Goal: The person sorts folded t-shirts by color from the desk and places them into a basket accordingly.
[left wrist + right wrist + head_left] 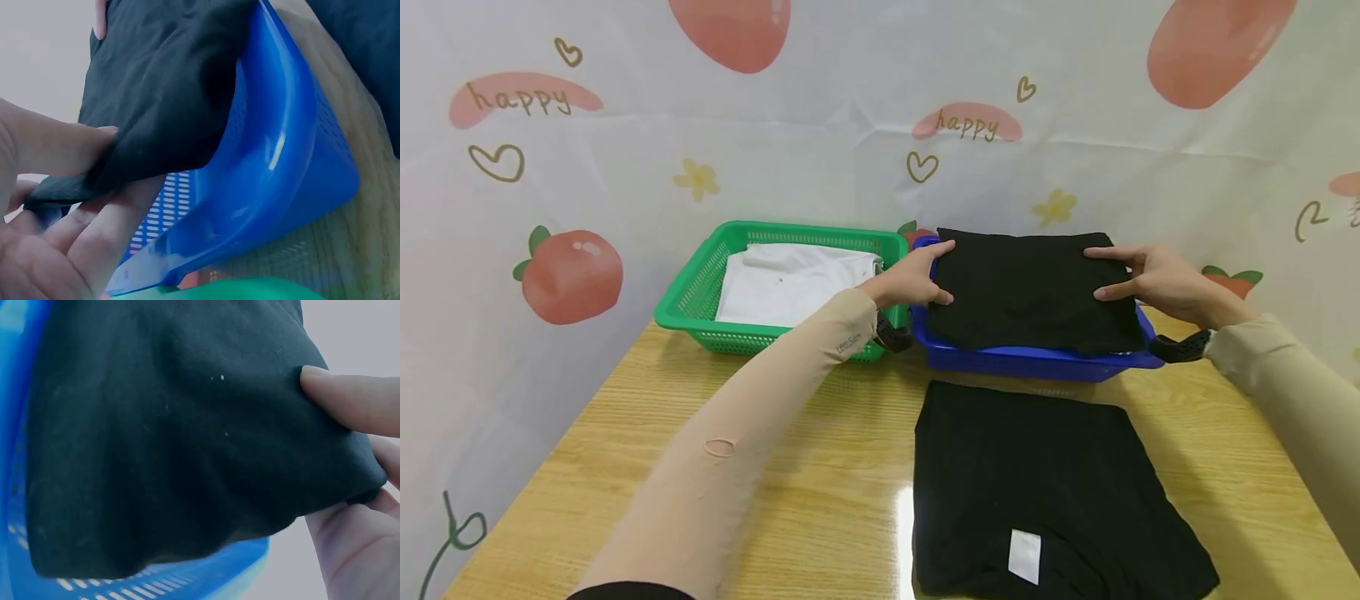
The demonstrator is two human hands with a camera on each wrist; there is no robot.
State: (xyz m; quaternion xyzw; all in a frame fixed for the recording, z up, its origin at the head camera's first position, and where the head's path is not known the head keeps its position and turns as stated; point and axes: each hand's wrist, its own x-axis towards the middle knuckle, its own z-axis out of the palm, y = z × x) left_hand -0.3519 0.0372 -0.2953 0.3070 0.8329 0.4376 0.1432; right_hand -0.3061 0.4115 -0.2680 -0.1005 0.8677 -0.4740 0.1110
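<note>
A folded black garment (pixel 1030 287) is spread over the blue basket (pixel 1022 360), covering most of its opening. My left hand (pixel 913 277) pinches its left edge; in the left wrist view the thumb lies on top and the fingers (pixel 119 231) are underneath. On the opposite edge my right hand (pixel 1172 282) grips the cloth between thumb and fingers, as the right wrist view also shows. The near edge of the garment (pixel 156 456) hangs over the basket's rim. What lies under it in the basket is mostly hidden.
A green basket (pixel 782 227) with folded white cloth (pixel 790 279) stands left of the blue one. Nearer on the wooden table (pixel 820 500) lies a black T-shirt (pixel 1037 467) with a white label at its collar. A printed white cloth (pixel 820 150) hangs behind.
</note>
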